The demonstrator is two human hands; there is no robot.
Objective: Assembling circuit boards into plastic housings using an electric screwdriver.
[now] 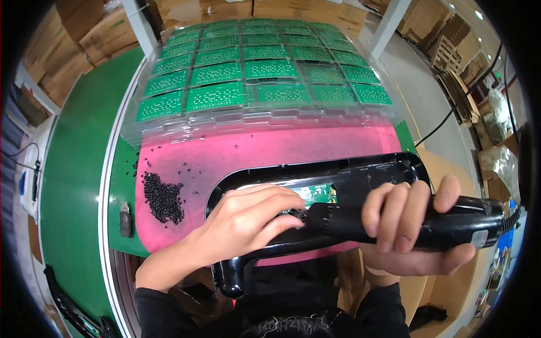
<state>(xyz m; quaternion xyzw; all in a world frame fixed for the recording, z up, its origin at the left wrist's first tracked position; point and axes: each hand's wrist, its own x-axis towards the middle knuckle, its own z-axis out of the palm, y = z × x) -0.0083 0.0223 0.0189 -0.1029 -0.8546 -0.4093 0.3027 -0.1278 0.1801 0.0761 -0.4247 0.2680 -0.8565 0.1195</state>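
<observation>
My right hand is wrapped round a corded black electric screwdriver, held level with its front end pointing left. At that front end, the fingertips of my left hand are pinched together over a few small black screws. Both hands are above a long black plastic housing, which lies on a pink mat. Inside the housing a green circuit board shows between my hands, partly covered by my left fingers. The screwdriver's bit is hidden.
A pile of small black screws lies on the mat's left, with strays around it. Stacked clear plastic trays with several green circuit boards stand behind. A small dark object sits by the mat's left edge. A cardboard box is at lower right.
</observation>
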